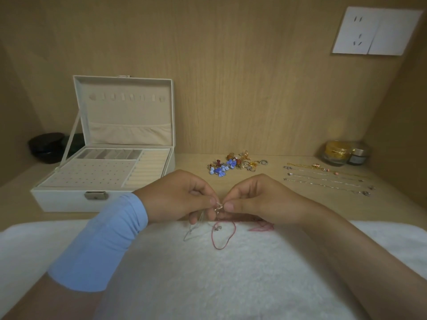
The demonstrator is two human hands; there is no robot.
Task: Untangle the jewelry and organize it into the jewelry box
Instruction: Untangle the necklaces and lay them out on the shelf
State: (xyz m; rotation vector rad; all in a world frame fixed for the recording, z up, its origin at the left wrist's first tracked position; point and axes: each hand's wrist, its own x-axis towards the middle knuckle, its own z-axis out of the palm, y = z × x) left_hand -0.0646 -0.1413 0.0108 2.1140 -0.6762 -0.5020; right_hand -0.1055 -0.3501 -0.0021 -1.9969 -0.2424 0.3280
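Pale wood-grain laminate covers the table (392, 204) and the wall behind it. A thick, fluffy white towel (208, 285) is spread along the near edge. Above it, the left hand (182, 195), wearing a smooth light-blue sleeve (104, 241), and the bare right hand (256, 197) meet fingertip to fingertip. Both hands have curled fingers (228, 206) that pinch a small metallic knot (218, 207) between thumb and forefinger.

From the knot a thin silver chain (193, 234) hangs in a narrow loop onto the towel. Beside it, a red cord (223, 239) forms a rounded loop with a tiny metal bead on it. More pinkish-red thread (263, 226) lies bunched under the right hand.

The jewelry box (69, 199) sits at the left. It is white and rectangular, with a small brass-toned clasp on its front wall. Its lid (124, 112) stands upright, lined in cream fabric, with a row of little hooks and a gathered pocket. The tray inside has a perforated panel, padded ring rolls and small square compartments.

Behind the hands lies a heap of earrings and rings (235, 165) in blue, amber, red and gold. To its right, four fine chains (328, 179) are laid out straight and parallel. A glass jar (336, 153) with gold contents and a small dark jar (358, 156) stand in the far right corner. Rounded black containers (46, 146) sit behind the box, and a white outlet plate (376, 33) is on the wall.
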